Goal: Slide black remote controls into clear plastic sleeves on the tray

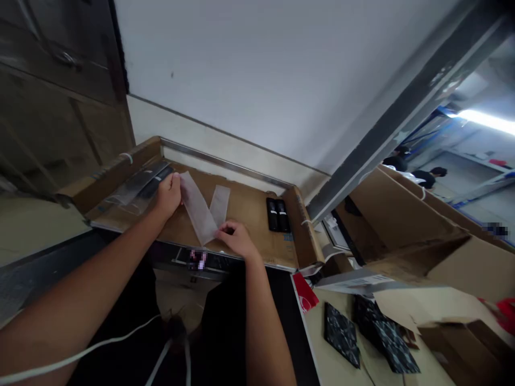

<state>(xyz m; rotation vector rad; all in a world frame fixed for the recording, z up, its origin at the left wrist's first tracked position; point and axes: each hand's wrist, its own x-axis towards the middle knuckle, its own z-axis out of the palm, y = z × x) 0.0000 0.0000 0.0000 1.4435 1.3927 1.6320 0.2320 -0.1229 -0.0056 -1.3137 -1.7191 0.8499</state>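
A long, whitish translucent sleeve [196, 206], perhaps a plastic or foam bag, stretches between my two hands over the cardboard-lined bench [249, 214]. My left hand [169, 194] is closed at its upper end. The thumb and fingers of my right hand [236, 237] pinch close to its lower end. A second whitish strip [220, 203] lies behind, just above my right hand; whether it is separate from the first is unclear. Clear plastic bags [134, 190] with dark contents rest left of my left hand. Two black cylindrical items [278, 214] with white labels lie at the bench's right end.
Raised cardboard edges [303, 230] border the bench, with a white wall panel [233, 69] behind. At right stand a large open carton [414, 220] and dark patterned packets [341, 333] on the floor. A pale cable [100, 343] crosses below my left arm. People sit far right.
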